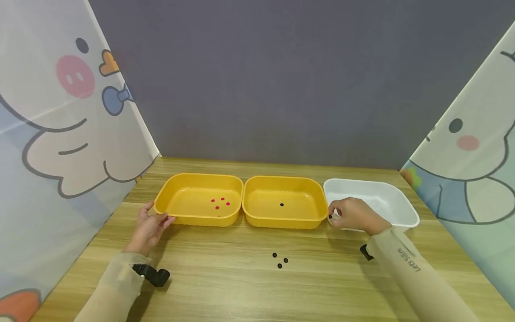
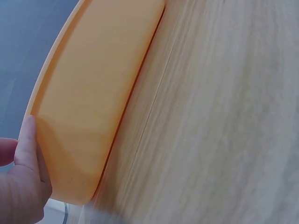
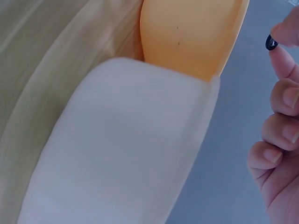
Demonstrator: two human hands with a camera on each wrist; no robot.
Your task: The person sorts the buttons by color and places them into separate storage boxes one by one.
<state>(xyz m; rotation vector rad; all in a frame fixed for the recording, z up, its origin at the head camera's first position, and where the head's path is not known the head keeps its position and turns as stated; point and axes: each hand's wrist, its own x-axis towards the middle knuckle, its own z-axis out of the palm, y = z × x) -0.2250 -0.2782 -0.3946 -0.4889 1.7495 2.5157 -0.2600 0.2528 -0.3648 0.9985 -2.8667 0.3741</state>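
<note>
My right hand (image 1: 354, 214) pinches a small black button (image 3: 271, 43) between thumb and forefinger, the other fingers curled in toward the palm. It is over the near left end of the white tray (image 1: 374, 182), beside the middle yellow tray (image 1: 285, 223). My left hand (image 1: 149, 228) grips the near left corner of the left yellow tray (image 1: 201, 221), with fingers at its rim and outer wall. Several red buttons (image 1: 217, 207) lie inside that tray. One black button (image 1: 282, 205) lies in the middle yellow tray.
Three black buttons (image 1: 279, 265) sit on the wooden table (image 1: 241, 290) in front of the middle tray. All three trays stand in a row, side by side. A grey panel (image 1: 261, 89) rises behind them, with cartoon-printed cloths on both sides.
</note>
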